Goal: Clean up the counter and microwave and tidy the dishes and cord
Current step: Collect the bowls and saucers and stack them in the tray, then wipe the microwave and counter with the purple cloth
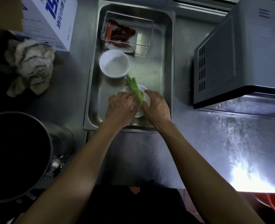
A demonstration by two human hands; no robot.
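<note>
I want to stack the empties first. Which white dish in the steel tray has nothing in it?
The white bowl in the middle of the steel tray. The near dish carries green stalks; the far plate carries red chillies.

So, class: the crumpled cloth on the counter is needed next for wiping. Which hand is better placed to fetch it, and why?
Probably the left hand. The cloth lies left of the steel tray, on that hand's side. The right hand would have to cross over the left arm.
</note>
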